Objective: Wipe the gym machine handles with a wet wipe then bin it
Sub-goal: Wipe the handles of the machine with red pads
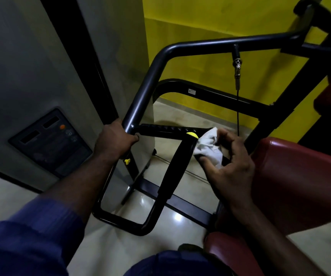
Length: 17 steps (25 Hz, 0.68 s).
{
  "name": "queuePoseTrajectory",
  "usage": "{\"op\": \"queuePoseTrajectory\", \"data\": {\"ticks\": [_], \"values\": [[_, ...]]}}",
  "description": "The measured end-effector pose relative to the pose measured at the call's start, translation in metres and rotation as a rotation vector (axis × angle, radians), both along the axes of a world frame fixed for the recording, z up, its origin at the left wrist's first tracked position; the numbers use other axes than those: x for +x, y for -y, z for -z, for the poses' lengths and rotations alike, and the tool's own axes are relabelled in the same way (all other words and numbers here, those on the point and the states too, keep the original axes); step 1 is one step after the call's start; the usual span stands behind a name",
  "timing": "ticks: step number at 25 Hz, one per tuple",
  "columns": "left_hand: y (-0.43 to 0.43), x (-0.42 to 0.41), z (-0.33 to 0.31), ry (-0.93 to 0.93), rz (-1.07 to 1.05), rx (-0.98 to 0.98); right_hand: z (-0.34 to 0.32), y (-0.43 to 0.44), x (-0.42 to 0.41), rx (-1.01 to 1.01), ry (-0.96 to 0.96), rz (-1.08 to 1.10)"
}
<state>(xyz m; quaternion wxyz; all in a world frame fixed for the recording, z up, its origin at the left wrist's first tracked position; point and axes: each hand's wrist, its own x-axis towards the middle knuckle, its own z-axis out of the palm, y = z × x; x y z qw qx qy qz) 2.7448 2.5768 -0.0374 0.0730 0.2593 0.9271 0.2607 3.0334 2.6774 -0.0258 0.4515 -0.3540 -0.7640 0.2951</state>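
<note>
Two hands (114, 140) (232, 166), two handles (160, 130) (177, 166), one wipe (208, 148)

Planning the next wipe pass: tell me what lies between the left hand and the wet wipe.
Head view: a ribbed black handle lies between the left hand and the wet wipe, with a yellow end cap beside the wipe.

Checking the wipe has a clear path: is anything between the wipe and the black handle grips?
Nothing visible. The right hand holds the wet wipe right at the yellow-capped handle; the left hand grips the frame bar off to the side.
</note>
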Motion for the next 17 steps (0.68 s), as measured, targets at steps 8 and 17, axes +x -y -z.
{"op": "queuePoseTrajectory", "data": {"ticks": [8,17], "values": [[-0.003,0.003,-0.005,0.008,-0.01,-0.025,-0.028,-0.025,-0.035,-0.356,0.028,-0.207],[-0.004,0.005,-0.005,-0.017,-0.027,-0.039,-0.049,-0.046,-0.02,-1.249,-0.068,-0.404]]}}
